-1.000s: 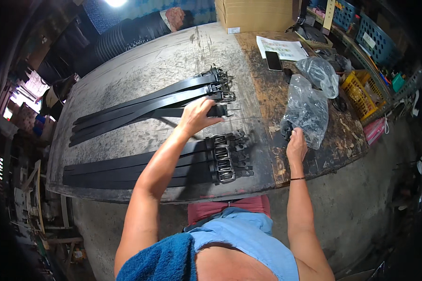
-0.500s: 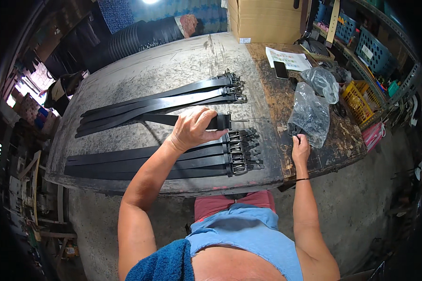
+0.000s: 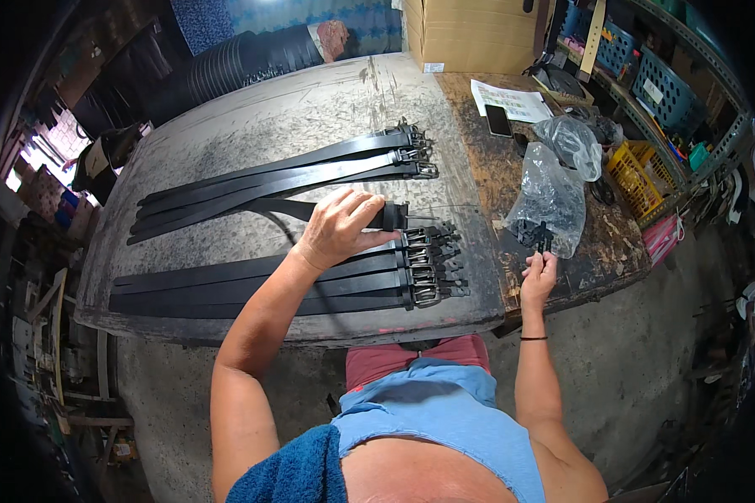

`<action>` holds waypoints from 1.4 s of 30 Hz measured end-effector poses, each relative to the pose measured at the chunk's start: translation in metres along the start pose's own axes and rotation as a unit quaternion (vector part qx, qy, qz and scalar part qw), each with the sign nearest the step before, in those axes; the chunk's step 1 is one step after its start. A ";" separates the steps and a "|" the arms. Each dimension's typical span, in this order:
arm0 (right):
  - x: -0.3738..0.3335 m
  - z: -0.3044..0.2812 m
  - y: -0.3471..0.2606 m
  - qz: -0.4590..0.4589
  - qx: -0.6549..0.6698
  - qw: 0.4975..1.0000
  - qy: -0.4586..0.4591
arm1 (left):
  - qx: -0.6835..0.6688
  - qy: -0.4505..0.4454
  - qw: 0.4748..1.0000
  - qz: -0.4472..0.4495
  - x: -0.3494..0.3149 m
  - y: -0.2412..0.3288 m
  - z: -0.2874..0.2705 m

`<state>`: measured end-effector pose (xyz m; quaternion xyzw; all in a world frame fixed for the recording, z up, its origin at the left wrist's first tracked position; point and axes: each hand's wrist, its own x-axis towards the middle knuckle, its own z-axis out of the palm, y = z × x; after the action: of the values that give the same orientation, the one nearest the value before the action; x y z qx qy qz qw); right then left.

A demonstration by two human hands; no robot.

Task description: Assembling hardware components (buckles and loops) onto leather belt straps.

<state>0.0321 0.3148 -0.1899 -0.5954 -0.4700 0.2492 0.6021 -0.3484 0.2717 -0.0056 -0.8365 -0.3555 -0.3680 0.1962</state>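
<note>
My left hand point(image 3: 340, 228) is closed around a black belt point(image 3: 392, 216) near its buckle end, holding it above the table. A thin metal prong sticks out to the right of that end. Below it lies a row of black belts point(image 3: 226, 289) with metal buckles lined up at the right. Farther back is another bunch of black belts point(image 3: 310, 172), also with buckles to the right. My right hand point(image 3: 538, 281) pinches a small black piece point(image 3: 543, 244) at the mouth of a clear plastic bag point(image 3: 549, 189). More small dark pieces point(image 3: 526, 231) show at the bag's mouth.
A phone point(image 3: 497, 121) and a printed sheet point(image 3: 524, 106) lie on the wooden section at right, beside a second plastic bag point(image 3: 572, 144). A cardboard box point(image 3: 474, 38) stands behind. Yellow point(image 3: 637, 178) and blue baskets point(image 3: 664, 88) sit by the right-hand shelving.
My right hand has drawn back slightly from the bag, and a small black piece now shows at its fingertips. My left hand still holds the belt in nearly the same place.
</note>
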 end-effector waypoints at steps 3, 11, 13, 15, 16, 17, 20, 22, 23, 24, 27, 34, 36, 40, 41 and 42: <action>-0.013 0.006 -0.014 -0.020 0.024 0.999 0.013 | 0.020 -0.011 0.999 -0.037 -0.012 -0.001 0.005; -0.001 0.012 -0.013 0.013 0.004 0.999 -0.035 | 0.110 0.026 0.993 -0.033 -0.022 -0.003 0.012; -0.004 0.012 -0.026 0.037 0.039 0.996 -0.064 | 0.093 0.033 0.994 -0.053 -0.022 -0.001 0.008; -0.009 0.018 -0.043 0.028 0.057 0.995 -0.077 | 0.069 0.040 0.994 -0.069 -0.017 0.003 0.006; -0.011 0.023 -0.049 0.017 0.075 0.993 -0.092 | 0.056 0.039 0.994 -0.089 -0.013 0.009 0.002; -0.012 0.028 -0.056 -0.022 0.090 0.988 -0.121 | 0.042 0.036 0.992 -0.109 -0.009 0.015 -0.001; -0.019 0.047 -0.090 -0.147 0.068 0.969 -0.184 | -0.032 -0.031 0.966 -0.256 -0.017 0.037 -0.016; -0.032 0.059 -0.120 -0.075 0.142 0.954 -0.255 | -0.059 -0.030 0.961 -0.269 -0.027 0.047 -0.020; -0.036 0.061 -0.132 -0.080 0.136 0.946 -0.283 | -0.116 -0.029 0.939 -0.322 -0.031 0.054 -0.021; -0.039 0.064 -0.141 -0.085 0.131 0.937 -0.314 | -0.170 -0.027 0.911 -0.374 -0.035 0.060 -0.023; -0.053 0.078 -0.160 -0.068 0.153 0.916 -0.364 | -0.313 0.030 0.854 -0.415 -0.055 0.069 -0.015; -0.084 0.122 -0.157 -0.116 0.137 0.854 -0.488 | -0.510 0.117 0.736 -0.430 -0.078 0.075 -0.028; -0.093 0.127 -0.165 -0.018 0.187 0.815 -0.549 | -0.564 0.102 0.728 -0.377 -0.079 0.074 -0.034; -0.103 0.133 -0.171 0.080 0.293 0.705 -0.640 | -0.582 0.020 0.698 -0.416 -0.075 0.081 -0.048; -0.106 0.133 -0.174 0.122 0.320 0.676 -0.653 | -0.598 -0.007 0.678 -0.427 -0.074 0.082 -0.050; -0.108 0.135 -0.175 0.123 0.319 0.678 -0.651 | -0.600 -0.007 0.677 -0.427 -0.075 0.081 -0.050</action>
<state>-0.1765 0.2575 -0.0728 -0.1068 -0.5582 0.7803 0.2610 -0.3480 0.1544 -0.0354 -0.5347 -0.3783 -0.5399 -0.5287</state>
